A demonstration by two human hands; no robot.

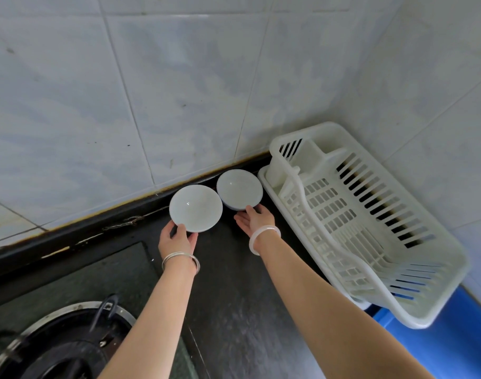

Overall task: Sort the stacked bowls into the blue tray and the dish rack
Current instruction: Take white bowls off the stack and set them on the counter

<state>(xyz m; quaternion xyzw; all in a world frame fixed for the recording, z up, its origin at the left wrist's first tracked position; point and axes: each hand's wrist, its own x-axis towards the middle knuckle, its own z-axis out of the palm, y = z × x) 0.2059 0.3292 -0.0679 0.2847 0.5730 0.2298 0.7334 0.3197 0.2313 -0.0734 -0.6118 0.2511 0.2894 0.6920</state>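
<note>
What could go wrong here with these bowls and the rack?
The left hand pinches the left bowl only at its near rim, so that thin grip could slip. The right hand barely touches the right bowl, which sits close beside the other; they may knock together. The dish rack rests tilted, its near end overhanging the blue tray; loading could tip it.

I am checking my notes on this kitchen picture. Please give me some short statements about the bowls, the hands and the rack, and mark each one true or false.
1. The left hand grips the near rim of the left bowl. True.
2. The rack already holds a bowl. False: no bowl is in it.
3. The right hand is at the right bowl, thumb on its rim. True.
4. The bowls sit on the burner. False: they are by the wall, far from it.
5. Both wrists are bare. False: each wears a bangle.
</note>
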